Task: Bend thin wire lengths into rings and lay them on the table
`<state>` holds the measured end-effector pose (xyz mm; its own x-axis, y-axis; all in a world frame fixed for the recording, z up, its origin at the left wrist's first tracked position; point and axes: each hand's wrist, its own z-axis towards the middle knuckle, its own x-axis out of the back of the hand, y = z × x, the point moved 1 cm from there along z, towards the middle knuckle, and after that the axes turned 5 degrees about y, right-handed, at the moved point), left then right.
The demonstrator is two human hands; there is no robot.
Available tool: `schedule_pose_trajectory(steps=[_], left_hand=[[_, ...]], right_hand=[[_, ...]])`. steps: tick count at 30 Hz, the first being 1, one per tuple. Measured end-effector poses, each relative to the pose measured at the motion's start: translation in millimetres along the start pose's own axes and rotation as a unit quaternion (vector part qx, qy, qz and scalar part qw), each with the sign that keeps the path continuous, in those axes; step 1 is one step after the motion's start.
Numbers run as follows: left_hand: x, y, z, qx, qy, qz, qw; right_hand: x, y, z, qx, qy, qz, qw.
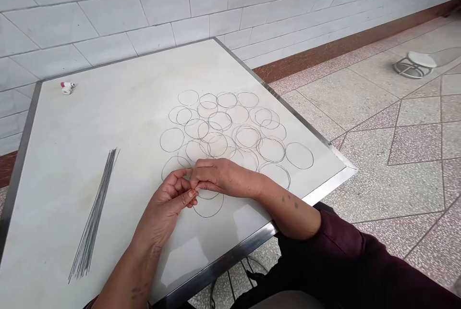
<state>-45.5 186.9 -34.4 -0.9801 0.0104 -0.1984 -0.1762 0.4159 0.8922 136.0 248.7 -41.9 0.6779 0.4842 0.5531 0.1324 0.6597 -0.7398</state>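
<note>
My left hand (168, 199) and my right hand (222, 177) meet near the front of the white table, their fingertips pinched together. A thin wire ring (209, 216) shows just below the fingers, and they appear closed on its wire; the exact spot of the grip is hidden behind the fingertips. Beyond my hands, several wire rings (171, 151) lie spread out flat, many overlapping. To the left of my left hand rests a bundle of straight thin wires (94, 213), loosely fanned at the near end.
The table (118, 107) has a metal edge and stands against a white tiled wall (162, 8). Small white and red items (67, 87) sit at its far left corner. A white stool (419, 60) stands on the tiled floor to the right.
</note>
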Motion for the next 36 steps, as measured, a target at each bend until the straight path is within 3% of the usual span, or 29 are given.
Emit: schedule_pose_trajectory(steps=[9, 36], left_hand=[[4.1, -3.7, 1.1, -0.002, -0.008, -0.041, 0.999], [1.5, -0.5, -1.1, -0.029, 0.027, -0.093, 0.995]], right_hand=[[9.9, -0.7, 0.9, 0.007, 0.002, 0.072, 0.997], [6.2, 4.8, -1.9, 0.011, 0.090, 0.035, 0.995]])
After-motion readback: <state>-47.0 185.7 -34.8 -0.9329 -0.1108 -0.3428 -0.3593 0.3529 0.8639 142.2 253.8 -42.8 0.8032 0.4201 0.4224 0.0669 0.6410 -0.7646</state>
